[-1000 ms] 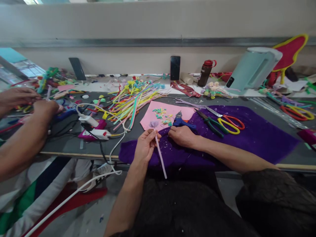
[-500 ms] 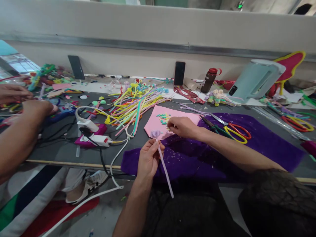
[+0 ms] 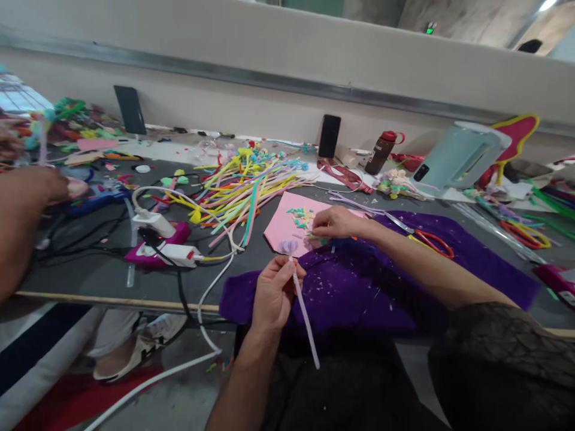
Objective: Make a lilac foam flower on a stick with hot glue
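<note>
My left hand holds a lilac pipe-cleaner stem just under its fuzzy lilac flower head; the stem slants down toward my lap. My right hand rests on the near edge of a pink sheet. Its fingertips pinch one of the small green and yellow cut pieces scattered there. Both hands are over the front of a purple felt cloth speckled with scraps.
A heap of coloured pipe cleaners lies behind the pink sheet. Left of it are a white plug and cables. Red-handled scissors lie beside my right arm. A phone, bottle and pale kettle stand at the back. A co-worker's arm is at the left.
My right hand left the blue glue gun and moved back-left onto the pink sheet, pinching at the small pieces. My left hand kept the flower stem. The view tilted and shifted.
</note>
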`<state>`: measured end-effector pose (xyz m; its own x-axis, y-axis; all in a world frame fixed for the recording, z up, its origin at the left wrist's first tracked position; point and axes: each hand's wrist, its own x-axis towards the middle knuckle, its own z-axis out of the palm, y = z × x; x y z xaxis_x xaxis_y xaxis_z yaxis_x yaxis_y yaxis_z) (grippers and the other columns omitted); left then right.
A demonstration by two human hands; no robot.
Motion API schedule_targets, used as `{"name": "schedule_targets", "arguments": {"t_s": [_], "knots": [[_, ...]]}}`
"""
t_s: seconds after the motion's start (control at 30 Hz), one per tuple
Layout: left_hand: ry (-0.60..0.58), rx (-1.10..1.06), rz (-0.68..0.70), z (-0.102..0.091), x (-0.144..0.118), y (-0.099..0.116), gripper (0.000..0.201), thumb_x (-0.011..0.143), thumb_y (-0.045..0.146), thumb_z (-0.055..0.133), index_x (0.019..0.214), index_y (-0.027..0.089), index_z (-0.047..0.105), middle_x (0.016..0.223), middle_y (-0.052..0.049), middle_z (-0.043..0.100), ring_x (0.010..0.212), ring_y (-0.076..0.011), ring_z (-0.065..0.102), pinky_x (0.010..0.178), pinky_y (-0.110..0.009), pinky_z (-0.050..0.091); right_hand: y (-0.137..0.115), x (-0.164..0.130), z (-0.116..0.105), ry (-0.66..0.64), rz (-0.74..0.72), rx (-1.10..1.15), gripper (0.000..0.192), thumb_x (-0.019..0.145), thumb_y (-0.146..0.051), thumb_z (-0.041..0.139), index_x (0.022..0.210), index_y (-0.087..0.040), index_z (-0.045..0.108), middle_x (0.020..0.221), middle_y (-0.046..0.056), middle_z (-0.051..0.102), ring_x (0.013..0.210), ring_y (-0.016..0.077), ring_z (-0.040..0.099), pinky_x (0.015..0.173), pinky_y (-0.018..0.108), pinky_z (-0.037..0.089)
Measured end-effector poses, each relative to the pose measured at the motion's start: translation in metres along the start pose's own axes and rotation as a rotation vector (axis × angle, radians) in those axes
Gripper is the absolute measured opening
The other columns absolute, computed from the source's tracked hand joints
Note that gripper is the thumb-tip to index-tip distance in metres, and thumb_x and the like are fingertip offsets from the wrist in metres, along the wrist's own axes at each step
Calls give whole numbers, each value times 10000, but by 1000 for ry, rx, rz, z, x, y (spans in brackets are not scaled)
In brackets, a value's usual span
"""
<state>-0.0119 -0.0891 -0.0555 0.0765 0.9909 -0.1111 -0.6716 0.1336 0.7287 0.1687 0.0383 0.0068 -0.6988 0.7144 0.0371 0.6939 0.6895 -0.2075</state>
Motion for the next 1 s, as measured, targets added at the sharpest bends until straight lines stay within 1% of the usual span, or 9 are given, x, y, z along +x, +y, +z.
{"name": "schedule_targets", "arguments": {"t_s": [0.1,0.2,0.3,0.43,0.5,0.57,0.7,0.83,1.0], "knots": [[-3,21,10,0,0,0,132,710,230,650,748,163,543,587,16,599,454,-62,478,418,-161,360,0,-13,4,-86,-47,-25,311,798,-427,520,699,-182,685,685,18,654,636,126,543,537,215,271],[2,32,19,1,1,-1,135,706,225,655,750,161,544,596,15,602,461,-62,481,422,-161,362,2,-12,12,-107,-64,-51,287,791,-426,529,752,-196,695,738,37,662,693,151,554,555,225,280],[15,53,35,2,1,-1,147,696,228,666,750,154,551,602,12,603,469,-60,486,430,-159,362,8,-6,14,-68,-51,-48,222,798,-343,531,876,-203,685,828,40,668,734,155,563,578,222,305],[17,76,37,3,1,-1,146,696,237,665,746,153,555,602,12,599,469,-61,484,433,-161,360,18,-12,2,26,-2,-22,256,834,-262,479,1012,-167,636,934,55,653,780,151,570,640,228,353],[9,71,33,4,0,-1,139,697,230,662,738,156,552,600,12,597,480,-65,490,438,-162,358,19,-24,-4,31,-24,-15,232,823,-237,493,987,-178,647,944,49,645,811,153,567,682,240,367],[7,70,28,4,0,-1,141,691,227,666,731,158,550,594,13,594,488,-69,496,443,-164,357,16,-37,-4,6,-121,-27,198,804,-216,522,935,-205,669,959,41,632,869,163,554,740,260,372],[7,77,25,5,0,0,154,677,233,676,736,159,555,595,15,594,482,-67,490,447,-165,351,7,-52,8,-4,-267,-146,235,777,-196,563,989,-221,661,994,71,611,946,203,506,808,328,361],[11,84,32,6,0,0,146,682,232,671,737,158,557,601,14,601,479,-66,490,444,-167,351,4,-49,20,26,-293,-230,230,824,-204,505,1000,-202,653,984,95,609,935,217,491,801,353,360],[13,94,32,6,-1,0,148,681,233,674,733,157,558,595,14,601,481,-67,495,439,-164,352,6,-47,19,108,-243,-137,188,828,-205,504,947,-181,648,990,87,608,946,198,514,824,327,376]]}}
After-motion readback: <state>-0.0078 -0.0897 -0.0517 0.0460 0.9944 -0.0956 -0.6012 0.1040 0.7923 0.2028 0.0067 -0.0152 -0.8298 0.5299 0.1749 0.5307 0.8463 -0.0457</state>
